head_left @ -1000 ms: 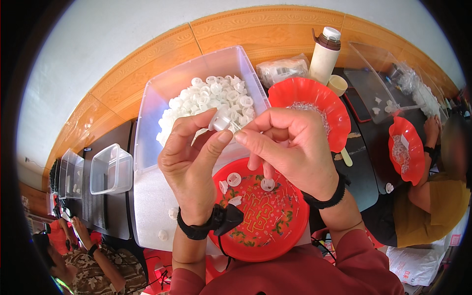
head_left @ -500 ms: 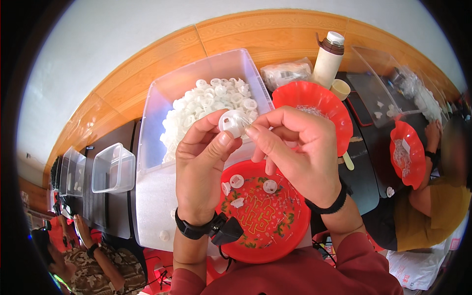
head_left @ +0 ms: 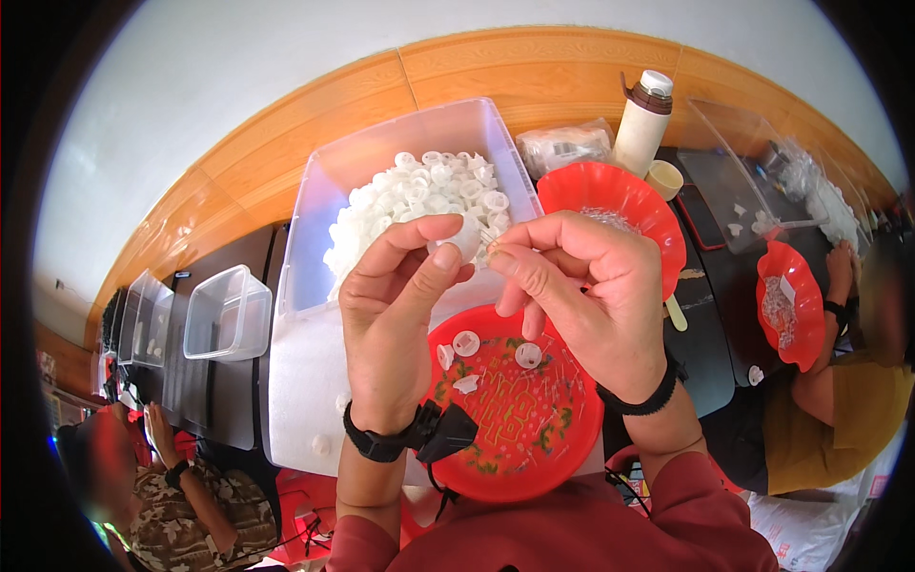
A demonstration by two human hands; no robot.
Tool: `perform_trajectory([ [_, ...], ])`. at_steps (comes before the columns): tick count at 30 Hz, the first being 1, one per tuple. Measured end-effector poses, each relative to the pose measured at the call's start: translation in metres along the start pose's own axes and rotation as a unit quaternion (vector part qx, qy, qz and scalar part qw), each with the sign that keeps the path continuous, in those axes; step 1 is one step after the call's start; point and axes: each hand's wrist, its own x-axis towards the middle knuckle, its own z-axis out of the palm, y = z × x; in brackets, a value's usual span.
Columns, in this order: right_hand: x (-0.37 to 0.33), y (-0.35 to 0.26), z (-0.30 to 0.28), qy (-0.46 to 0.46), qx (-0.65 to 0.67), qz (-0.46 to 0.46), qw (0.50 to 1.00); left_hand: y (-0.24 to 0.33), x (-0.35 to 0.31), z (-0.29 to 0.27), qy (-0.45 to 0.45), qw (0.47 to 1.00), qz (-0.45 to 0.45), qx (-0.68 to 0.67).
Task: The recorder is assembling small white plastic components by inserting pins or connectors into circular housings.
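My left hand pinches a small round white plastic cap between thumb and index finger. Beside it, my right hand has thumb and index finger closed on a thin clear pin, its tip close to the cap; whether they touch I cannot tell. Behind my hands a translucent bin holds a heap of similar white caps. Below them sits a round red tray with a printed pattern, carrying several white caps and scattered thin clear pins.
At right, a red scalloped dish holds more clear pins, near a cream thermos, a cup and a phone. A clear tub stands left. Co-workers sit either side; another red dish lies by the right one.
The cap has turned in my left fingers, so its square hole no longer shows. My right fingertips have drawn slightly away from it. The whole view has shifted a little.
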Motion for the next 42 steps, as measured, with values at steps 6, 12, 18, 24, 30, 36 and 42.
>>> perform_trajectory([
  [6, -0.011, -0.006, 0.008, 0.006, -0.062, -0.027, 0.998, 0.014, -0.016, 0.002, -0.017, 1.000, -0.006, 0.016],
  [12, -0.019, -0.014, 0.013, 0.028, -0.354, -0.294, 0.887, 0.019, -0.037, 0.002, -0.014, 1.000, 0.002, 0.002],
  [18, -0.037, -0.023, 0.018, 0.011, -0.329, -0.289, 0.899, 0.015, -0.056, 0.004, -0.012, 0.998, 0.033, -0.050],
  [24, -0.045, -0.040, 0.026, -0.080, -0.039, 0.015, 0.996, 0.018, -0.066, 0.000, -0.014, 0.996, 0.029, -0.087],
  [30, -0.046, -0.037, 0.036, -0.050, -0.099, -0.062, 0.992, 0.026, -0.076, -0.001, 0.006, 0.992, 0.016, -0.124],
  [36, -0.037, -0.047, 0.028, -0.075, -0.247, -0.220, 0.941, 0.037, -0.092, -0.012, 0.020, 0.990, -0.023, -0.136],
  [42, -0.034, -0.053, 0.033, -0.115, -0.309, -0.284, 0.900, 0.042, -0.099, -0.019, 0.028, 0.990, -0.033, -0.138],
])
